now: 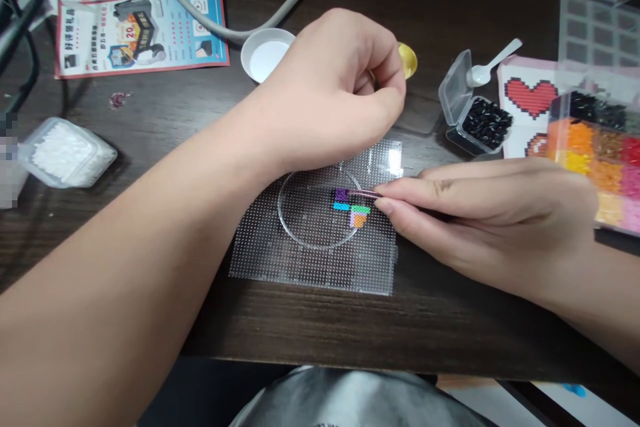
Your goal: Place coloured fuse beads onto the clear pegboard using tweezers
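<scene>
My right hand (493, 223) pinches a pair of thin tweezers (367, 194) between thumb and fingers. Their tips touch or hover just over a patch of purple beads (341, 194) on a clear pegboard (310, 267). Blue beads (341, 207), green beads (361, 210) and orange beads (359, 221) sit close by on the board, near a clear ring (281, 217) that lies on it. Above the board's far edge, my left hand (345, 90) is closed with curled fingers beside a yellow dish (409, 60); whatever is inside them is hidden.
A white dish (270, 53) stands behind my left wrist. At left lies a box of white beads (70, 150). On the right are an open box of black beads (485, 123), a white scoop (495, 63), a heart pattern sheet (530, 97) and a multicoloured bead case (607, 173). A grey cable (295, 3) crosses the back.
</scene>
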`<state>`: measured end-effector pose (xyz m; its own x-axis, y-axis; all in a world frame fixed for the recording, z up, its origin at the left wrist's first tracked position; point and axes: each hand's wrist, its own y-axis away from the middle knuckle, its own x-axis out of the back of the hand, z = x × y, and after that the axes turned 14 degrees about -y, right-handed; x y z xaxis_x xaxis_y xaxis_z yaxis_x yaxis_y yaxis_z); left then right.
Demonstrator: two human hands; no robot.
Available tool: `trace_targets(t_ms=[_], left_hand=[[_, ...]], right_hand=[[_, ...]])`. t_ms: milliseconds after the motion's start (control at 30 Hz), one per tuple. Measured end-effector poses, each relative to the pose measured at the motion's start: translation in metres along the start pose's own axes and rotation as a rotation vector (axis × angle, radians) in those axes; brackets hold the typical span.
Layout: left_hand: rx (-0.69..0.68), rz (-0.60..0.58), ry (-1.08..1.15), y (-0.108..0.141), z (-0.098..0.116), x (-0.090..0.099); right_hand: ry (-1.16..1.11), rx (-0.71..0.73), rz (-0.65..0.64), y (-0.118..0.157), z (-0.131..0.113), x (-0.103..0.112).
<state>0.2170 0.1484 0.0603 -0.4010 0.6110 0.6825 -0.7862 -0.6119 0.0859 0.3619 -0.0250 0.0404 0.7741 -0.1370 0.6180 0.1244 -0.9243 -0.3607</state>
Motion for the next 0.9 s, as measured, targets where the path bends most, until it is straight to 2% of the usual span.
trace_targets(t_ms=[167, 367, 533, 667, 733, 800, 900], left_hand=[[-0.034, 0.023, 0.013, 0.0, -0.002, -0.001], [-0.011, 0.019, 0.038, 0.0, -0.003, -0.003], [-0.06, 0.044, 0.103, -0.001, -0.007, -0.005], [-0.026, 0.038, 0.061, -0.002, -0.011, -0.004], [-0.043, 0.041, 0.042, -0.003, -0.013, -0.003], [-0.041, 0.031, 0.031, -0.003, -0.013, -0.002], [0.002, 0.002, 0.027, -0.003, -0.011, -0.001]], right_hand=[[-0.004, -0.003, -0.005, 0.0, 0.0, 0.001], [-0.009, 0.015, 0.038, 0.001, 0.003, -0.001], [-0.09, -0.084, 0.142, 0.007, -0.003, 0.002], [0.017, -0.101, 0.216, 0.034, -0.024, 0.033], [0.162, -0.147, 0.33, 0.06, -0.034, 0.056], [0.28, -0.28, 0.511, 0.09, -0.041, 0.078], [0.333, -0.514, 0.72, 0.129, -0.041, 0.106]])
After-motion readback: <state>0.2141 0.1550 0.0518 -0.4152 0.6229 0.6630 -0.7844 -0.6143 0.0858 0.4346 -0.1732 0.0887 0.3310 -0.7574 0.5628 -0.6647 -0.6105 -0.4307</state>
